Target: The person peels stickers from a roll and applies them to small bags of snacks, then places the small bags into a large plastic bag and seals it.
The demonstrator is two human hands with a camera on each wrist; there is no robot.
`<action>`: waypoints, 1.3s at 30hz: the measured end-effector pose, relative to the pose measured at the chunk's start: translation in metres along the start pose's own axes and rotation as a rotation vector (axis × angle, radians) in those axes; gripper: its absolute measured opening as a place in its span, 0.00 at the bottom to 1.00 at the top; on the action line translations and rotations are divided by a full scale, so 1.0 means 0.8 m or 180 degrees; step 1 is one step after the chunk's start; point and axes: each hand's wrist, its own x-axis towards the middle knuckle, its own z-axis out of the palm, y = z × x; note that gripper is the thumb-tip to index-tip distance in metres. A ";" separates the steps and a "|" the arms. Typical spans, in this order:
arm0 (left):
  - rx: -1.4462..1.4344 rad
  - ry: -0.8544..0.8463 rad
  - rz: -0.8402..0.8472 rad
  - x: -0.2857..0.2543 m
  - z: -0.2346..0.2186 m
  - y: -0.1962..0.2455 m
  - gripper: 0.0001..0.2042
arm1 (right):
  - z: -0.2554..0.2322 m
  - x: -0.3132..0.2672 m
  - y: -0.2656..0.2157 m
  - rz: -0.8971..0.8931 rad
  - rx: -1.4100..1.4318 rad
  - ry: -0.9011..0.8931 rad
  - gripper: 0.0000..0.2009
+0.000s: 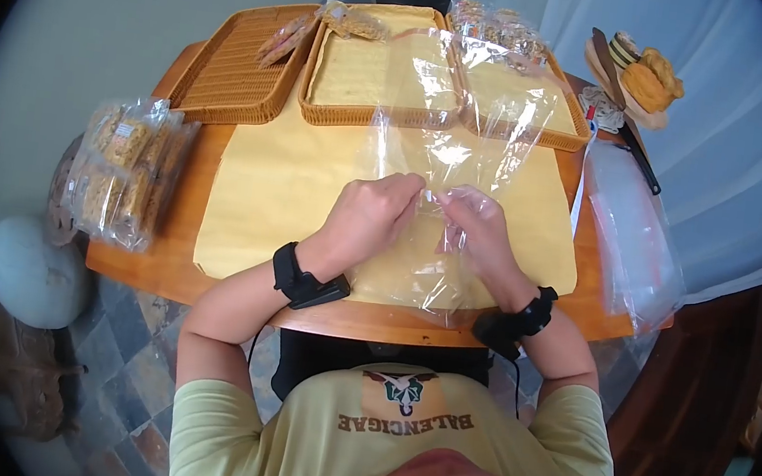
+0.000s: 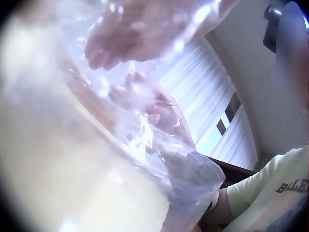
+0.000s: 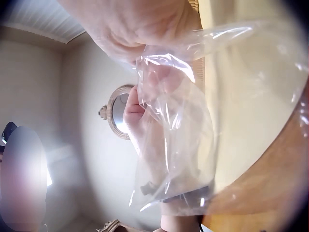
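Note:
Both hands are on a large clear plastic bag point(image 1: 452, 152) over the middle of the table. In the head view, my left hand point(image 1: 367, 216) pinches the film between thumb and curled fingers. Close beside it, my right hand point(image 1: 483, 233) pinches the same bag, partly covered by the film. Part of the bag spreads away toward the baskets, and part hangs down to the table's near edge. In the left wrist view, shiny crumpled plastic point(image 2: 145, 140) lies across the fingers. The right wrist view shows the plastic point(image 3: 174, 121) passing in front of the left hand.
Yellow paper point(image 1: 265, 187) covers the wooden table point(image 1: 178, 248). Wicker trays point(image 1: 231, 66) stand along the back, with packaged snacks point(image 1: 499, 30) at the far right one. More bagged snacks point(image 1: 126, 167) stand at left. Flat clear bags point(image 1: 630, 234) lie at right, near bread point(image 1: 647, 85) and a black-handled utensil point(image 1: 642, 160).

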 end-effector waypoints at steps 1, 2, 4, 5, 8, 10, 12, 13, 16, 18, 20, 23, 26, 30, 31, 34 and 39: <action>0.0038 -0.0080 -0.0050 -0.001 0.001 -0.001 0.05 | 0.002 -0.001 0.001 -0.0096 0.0023 -0.0044 0.08; 0.0074 -0.0159 -0.0097 -0.002 0.001 -0.002 0.05 | 0.004 -0.002 0.001 -0.0094 0.0029 -0.0044 0.08; 0.0009 -0.0162 -0.0084 -0.005 0.002 -0.001 0.04 | 0.008 -0.005 0.000 -0.0061 -0.0113 -0.0014 0.08; -0.0058 -0.0161 -0.0070 -0.005 0.002 -0.001 0.04 | 0.009 -0.006 0.000 -0.0061 -0.0115 -0.0011 0.08; -0.0157 -0.0151 -0.0042 -0.006 0.000 -0.001 0.05 | 0.009 -0.006 0.001 -0.0097 -0.0061 -0.0019 0.08; -0.0520 -0.0058 -0.0173 -0.007 0.000 -0.002 0.04 | 0.010 -0.007 -0.001 -0.0055 -0.0015 -0.0027 0.09; -0.0883 0.0036 -0.0301 -0.008 -0.001 -0.002 0.04 | 0.010 -0.008 -0.002 0.0032 -0.0027 0.0029 0.09; -0.0852 -0.0158 -0.0474 -0.008 -0.005 -0.002 0.05 | 0.010 -0.008 -0.002 0.0117 -0.0039 0.0086 0.09; -0.0831 -0.0291 -0.0588 -0.008 -0.007 0.000 0.06 | 0.010 -0.009 0.000 0.0099 0.0034 0.0040 0.10; -0.0837 -0.0231 -0.0530 -0.008 -0.007 0.000 0.06 | 0.012 -0.011 -0.003 0.0149 0.0007 0.0004 0.10; -0.0769 -0.0262 -0.0417 -0.009 -0.005 -0.001 0.05 | 0.014 -0.013 -0.005 0.0199 -0.0015 -0.0027 0.10; -0.0772 -0.0159 -0.0416 -0.010 -0.003 -0.001 0.05 | 0.016 -0.013 -0.004 0.0221 -0.0126 0.0081 0.10; -0.0655 -0.0010 -0.0413 -0.010 -0.005 0.003 0.04 | 0.011 -0.009 0.002 0.0217 -0.0004 0.0126 0.10; -0.0241 -0.0014 -0.0053 -0.012 -0.002 0.007 0.04 | 0.009 -0.008 0.007 0.0137 0.0225 -0.0030 0.09; -0.0185 -0.0043 -0.0019 -0.013 0.000 0.006 0.04 | 0.009 -0.008 0.008 0.0163 0.0303 -0.0032 0.09; -0.0160 -0.0070 0.0054 -0.013 0.001 0.004 0.05 | 0.009 -0.009 0.006 0.0263 0.0362 -0.0054 0.10; -0.0246 -0.0047 0.0139 -0.013 0.000 0.003 0.05 | 0.007 -0.011 0.007 0.0292 0.0430 -0.0105 0.11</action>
